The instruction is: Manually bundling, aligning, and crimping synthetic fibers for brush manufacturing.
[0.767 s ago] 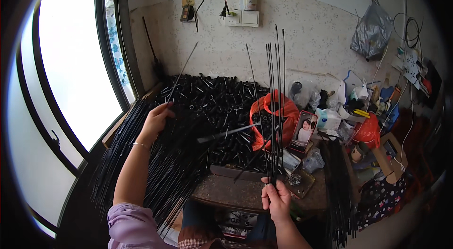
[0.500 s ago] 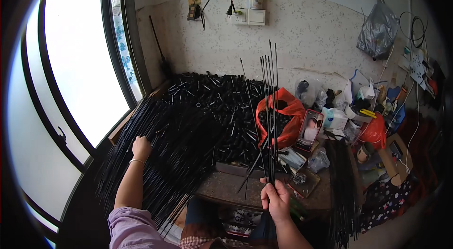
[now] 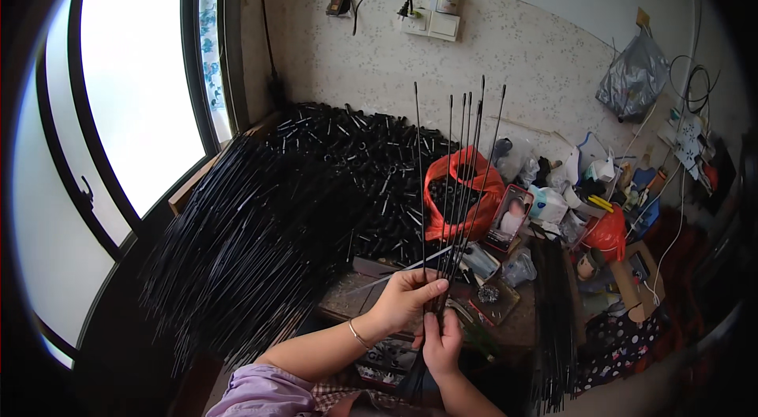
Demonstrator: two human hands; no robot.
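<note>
Hands grip blk rods, L above R.

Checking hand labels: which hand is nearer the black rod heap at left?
Left. The left hand is right of the rod heap; the right hand is farther right and lower.

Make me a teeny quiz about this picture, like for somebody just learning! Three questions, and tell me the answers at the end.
1. True or false: the left hand and the right hand are both on the thin black rods.
2. What colour is the open bag seen behind those rods?
A) green
B) red
C) blue
3. Fill the gap: the gray plastic bag hangs on the ____.

Key: 1. True. 2. B. 3. Wall.
</note>
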